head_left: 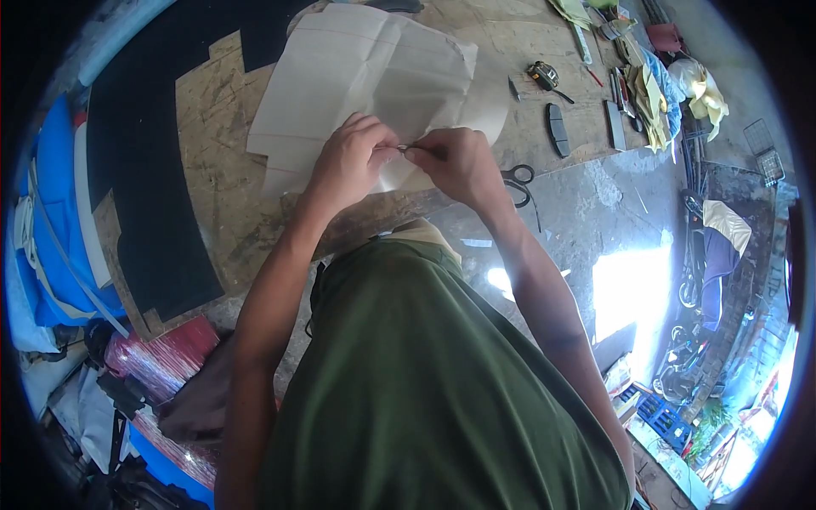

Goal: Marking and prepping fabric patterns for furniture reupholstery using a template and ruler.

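Note:
Both of my hands meet above a creased, whitish translucent sheet (331, 76) marked with thin reddish lines, lying on the wooden table. My left hand (357, 153) is closed in a pinch. Against it my right hand (457, 161) also pinches with bent fingers. Between the fingertips shows a tiny, dark, shiny object (403, 148), too small to name. By my right wrist, black-handled scissors (519, 177) lie at the table's near edge.
Black material (140, 178) covers the table's left side. Toward the right lie a tape measure (544, 76), a dark oblong block (557, 129) and yellowish cloths (650, 102). Blue bundles (61, 187) stand at the left, and a pink wrapped roll (166, 357) sits below the table edge.

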The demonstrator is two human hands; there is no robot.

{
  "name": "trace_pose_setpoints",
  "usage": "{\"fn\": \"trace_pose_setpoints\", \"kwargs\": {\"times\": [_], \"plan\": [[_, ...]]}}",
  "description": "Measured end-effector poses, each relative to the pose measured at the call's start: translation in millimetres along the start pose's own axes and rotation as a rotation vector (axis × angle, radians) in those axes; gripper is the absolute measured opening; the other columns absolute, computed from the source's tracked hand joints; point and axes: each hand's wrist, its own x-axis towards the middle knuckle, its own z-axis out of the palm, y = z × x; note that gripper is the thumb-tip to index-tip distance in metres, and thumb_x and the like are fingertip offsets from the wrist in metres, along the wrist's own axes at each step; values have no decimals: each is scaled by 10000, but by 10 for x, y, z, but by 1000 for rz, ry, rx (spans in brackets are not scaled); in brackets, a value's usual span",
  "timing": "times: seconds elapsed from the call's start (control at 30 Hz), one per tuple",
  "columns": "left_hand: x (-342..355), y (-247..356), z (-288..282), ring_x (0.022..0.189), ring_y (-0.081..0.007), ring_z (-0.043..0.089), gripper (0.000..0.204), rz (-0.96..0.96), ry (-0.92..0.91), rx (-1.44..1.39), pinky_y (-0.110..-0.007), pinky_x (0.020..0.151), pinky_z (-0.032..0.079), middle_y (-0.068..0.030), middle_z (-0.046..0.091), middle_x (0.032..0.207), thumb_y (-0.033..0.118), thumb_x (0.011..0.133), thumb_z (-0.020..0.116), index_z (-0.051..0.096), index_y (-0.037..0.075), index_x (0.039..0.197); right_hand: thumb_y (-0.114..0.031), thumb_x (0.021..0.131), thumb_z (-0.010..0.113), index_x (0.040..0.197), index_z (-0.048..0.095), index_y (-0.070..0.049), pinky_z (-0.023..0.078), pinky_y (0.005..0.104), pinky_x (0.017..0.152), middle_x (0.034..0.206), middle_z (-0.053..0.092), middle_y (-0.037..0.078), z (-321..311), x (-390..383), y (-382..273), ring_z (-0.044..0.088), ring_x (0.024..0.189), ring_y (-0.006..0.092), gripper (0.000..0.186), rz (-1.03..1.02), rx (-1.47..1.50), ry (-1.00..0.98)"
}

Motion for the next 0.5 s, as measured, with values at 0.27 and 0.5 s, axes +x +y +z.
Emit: {"fn": "trace_pose_setpoints", "kwargs": {"times": [0.27,0.5], "plan": [[21,-25,99,919,-301,628,106,-85,-59,-15,-409,814,518,-89,685,931,2,856,732,682,18,949,-162,932,724,943,756,27,499,397,622,722,704,160,120,-2,184,593,603,312,192,-21,46,6],[-395,-451,556,1059,-292,649,258,-259,-87,-206,-396,921,511,-109,720,1107,36,859,758,719,5,1113,-186,946,717,950,722,-5,523,458,610,754,723,194,352,-32,752,668,638,414,181,14,15,293]]}}
